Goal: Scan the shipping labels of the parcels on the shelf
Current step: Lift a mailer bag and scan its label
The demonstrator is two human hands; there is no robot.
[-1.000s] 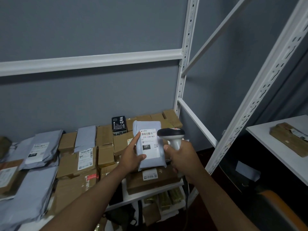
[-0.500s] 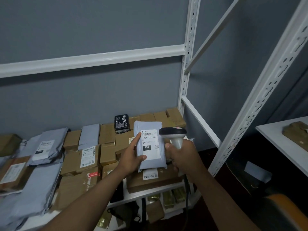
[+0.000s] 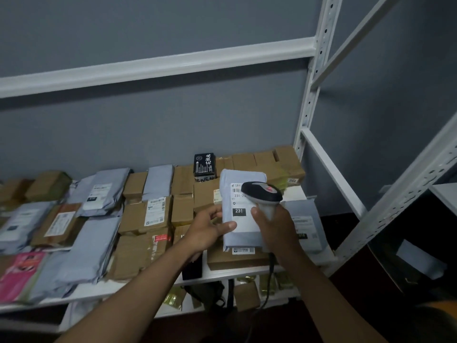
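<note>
Grey mailer parcel (image 3: 243, 214) held up over the front right part of the shelf (image 3: 148, 284), label side facing the camera. Shipping label (image 3: 241, 209) reads "231" in a black block; barcode up top is partly covered. Left hand (image 3: 210, 227) grip clamped on the parcel's left edge, thumb across the front lower left, fingers behind. Right hand (image 3: 277, 226) grip wrapped round the handle of the scanner (image 3: 262, 194); scanner head sits over the label's upper right, red light showing on top. Cable (image 3: 270, 280) hangs from the handle base.

Directly under the parcel: a brown carton (image 3: 237, 258) with its own label at the front edge. Right of the parcel: another grey mailer (image 3: 305, 224) lying flat. Behind it: a black box with white characters (image 3: 204, 164), standing on brown cartons. Left of the parcel: mixed brown cartons and grey mailers, labels up; far left front, a pink package (image 3: 21, 271). Lower shelf below holds more packets, too dark to read.
</note>
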